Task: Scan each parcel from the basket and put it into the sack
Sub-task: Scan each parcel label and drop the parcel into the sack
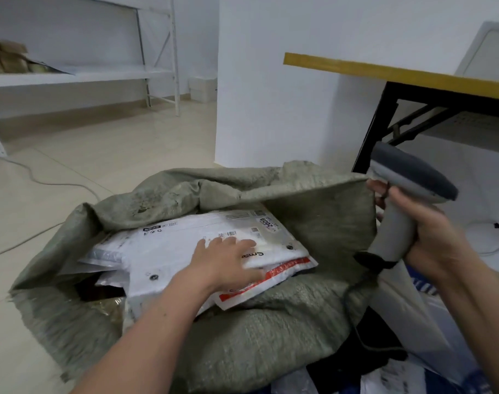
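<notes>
A grey-green woven sack (271, 331) lies open on the floor with several white mailer parcels inside. On top sits a white parcel (180, 251) with barcode labels and a red strip at its near edge. My left hand (228, 263) rests flat on this parcel, fingers spread and fairly straight. My right hand (422, 237) grips the handle of a grey handheld barcode scanner (407, 189), held up to the right of the sack, above its raised edge. The scanner's cable hangs down beside the sack. More parcels (390, 376) show at the bottom right; the basket itself is hard to make out.
A yellow-topped table with black legs (385, 72) stands at the right. A white wall pillar (271, 95) rises behind the sack. White metal shelving (80, 75) with brown packages stands at the far left. A cable (43, 180) runs over the tiled floor.
</notes>
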